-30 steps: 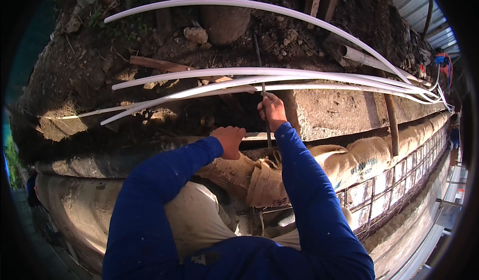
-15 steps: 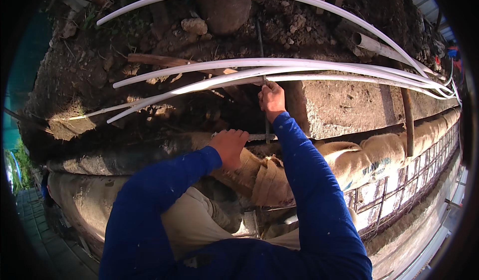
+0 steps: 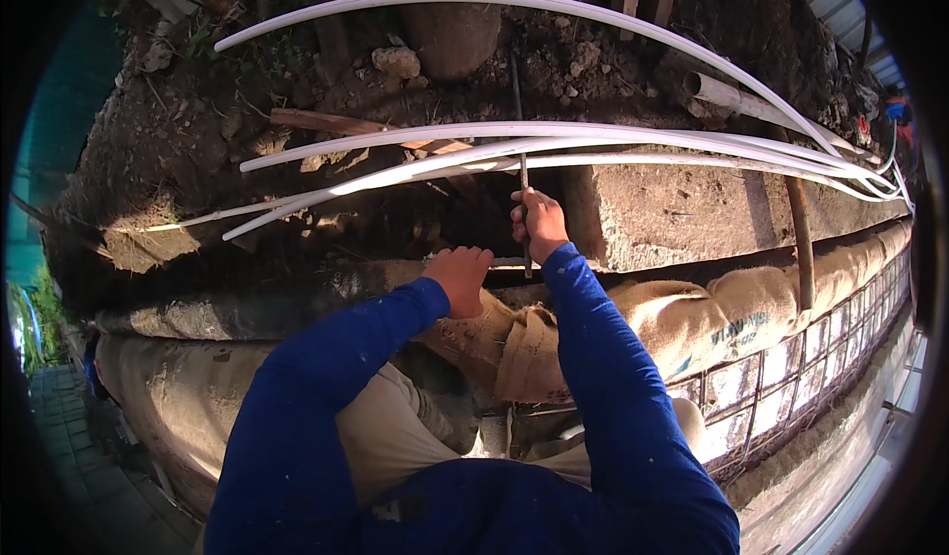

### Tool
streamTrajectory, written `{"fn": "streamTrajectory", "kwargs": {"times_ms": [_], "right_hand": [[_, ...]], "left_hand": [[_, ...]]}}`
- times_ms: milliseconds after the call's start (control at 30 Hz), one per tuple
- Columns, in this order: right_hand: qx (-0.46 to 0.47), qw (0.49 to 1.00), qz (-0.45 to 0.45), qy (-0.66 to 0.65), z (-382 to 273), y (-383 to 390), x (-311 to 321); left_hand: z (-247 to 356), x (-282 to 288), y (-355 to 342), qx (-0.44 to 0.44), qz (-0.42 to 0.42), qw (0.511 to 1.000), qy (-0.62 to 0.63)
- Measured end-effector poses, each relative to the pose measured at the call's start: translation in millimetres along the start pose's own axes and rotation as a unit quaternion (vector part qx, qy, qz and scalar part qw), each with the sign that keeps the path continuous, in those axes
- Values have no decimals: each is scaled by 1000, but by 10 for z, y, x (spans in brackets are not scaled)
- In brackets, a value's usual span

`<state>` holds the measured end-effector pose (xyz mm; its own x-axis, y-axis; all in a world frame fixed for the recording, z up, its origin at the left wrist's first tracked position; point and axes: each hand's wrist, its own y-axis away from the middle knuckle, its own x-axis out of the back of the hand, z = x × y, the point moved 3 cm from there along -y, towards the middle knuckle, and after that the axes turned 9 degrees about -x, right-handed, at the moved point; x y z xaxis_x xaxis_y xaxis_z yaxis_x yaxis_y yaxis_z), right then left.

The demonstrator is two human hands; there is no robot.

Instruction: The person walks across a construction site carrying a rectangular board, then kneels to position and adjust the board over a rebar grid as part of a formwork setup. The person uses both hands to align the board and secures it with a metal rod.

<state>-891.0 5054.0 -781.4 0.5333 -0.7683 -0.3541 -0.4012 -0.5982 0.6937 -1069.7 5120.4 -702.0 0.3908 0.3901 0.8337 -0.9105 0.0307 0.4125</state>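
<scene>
My right hand (image 3: 543,226) is wrapped round a thin metal rod (image 3: 525,174), which runs away from me beneath the white pipes. The rod's near end shows just below my fist, close to the burlap-covered beam (image 3: 529,357). To its left, my left hand (image 3: 462,276) is closed, fingers curled over the beam's far side by a pale narrow edge. What those fingers hold, if anything, is hidden. Several long white plastic pipes (image 3: 425,167) cross just beyond my hands. A dark gap lies beneath them, between my hands and the dirt bank.
A concrete block (image 3: 682,214) stands right of my right hand. Beyond it, a wooden stake (image 3: 801,244) leans against the burlap. Steel mesh (image 3: 761,407) lines the near right side. Rocks (image 3: 396,61) and a plank (image 3: 331,122) lie on the dirt bank (image 3: 217,130).
My right hand has slid toward me along the rod, from beside the white pipes to nearer the burlap. My left hand stays at the beam. The whole view has shifted slightly.
</scene>
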Motion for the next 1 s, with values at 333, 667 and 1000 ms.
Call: {"fn": "streamTrajectory", "kwargs": {"times_ms": [333,667,1000], "right_hand": [[-23,999,18,-37,75,-49,-210],[-27,997,7,-73,97,-121,-197],[-34,994,-19,-99,50,-141,-232]], "left_hand": [[130,-191,186,-7,70,997,-13],[232,-171,162,10,64,998,-13],[270,-246,182,25,64,996,-51]]}}
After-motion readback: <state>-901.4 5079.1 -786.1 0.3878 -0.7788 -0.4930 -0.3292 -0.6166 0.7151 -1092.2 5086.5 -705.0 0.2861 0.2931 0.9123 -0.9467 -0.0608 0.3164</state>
